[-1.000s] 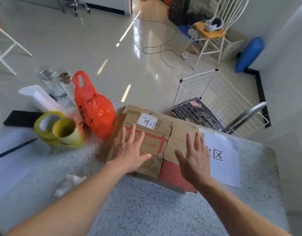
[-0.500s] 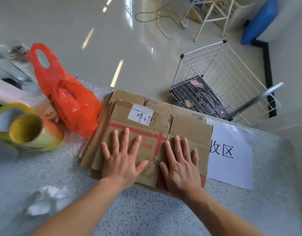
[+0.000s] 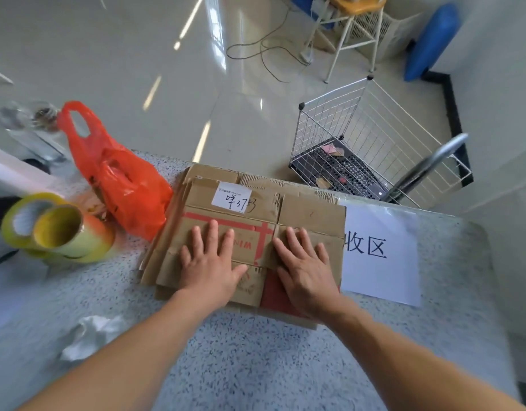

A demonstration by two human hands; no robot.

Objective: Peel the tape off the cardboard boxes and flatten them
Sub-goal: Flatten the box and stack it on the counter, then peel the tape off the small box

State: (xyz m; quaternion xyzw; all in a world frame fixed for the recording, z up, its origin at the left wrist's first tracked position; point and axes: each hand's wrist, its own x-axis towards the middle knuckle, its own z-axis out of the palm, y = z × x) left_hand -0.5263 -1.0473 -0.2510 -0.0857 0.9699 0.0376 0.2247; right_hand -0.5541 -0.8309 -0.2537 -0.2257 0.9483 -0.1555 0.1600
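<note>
A stack of flattened brown cardboard boxes [image 3: 309, 213] lies on the speckled table [image 3: 255, 366]. The top one carries red printing and a white handwritten label [image 3: 232, 197]. My left hand [image 3: 209, 266] presses flat on the left half of the top box, fingers spread. Beside it, my right hand [image 3: 306, 269] presses flat on the right half, over a red patch at the near edge. Both palms lie on the cardboard and grip nothing.
An orange plastic bag [image 3: 125, 185] stands left of the stack, with yellow tape rolls [image 3: 58, 232] further left. A crumpled tape wad [image 3: 92, 336] lies near my left forearm. A white paper sign [image 3: 380, 250] lies right of the boxes. A wire basket cart [image 3: 374, 149] stands beyond the table.
Both hands came down from hovering onto the box and pressed it flat onto the stack. Over the last half second they stay pressed in place.
</note>
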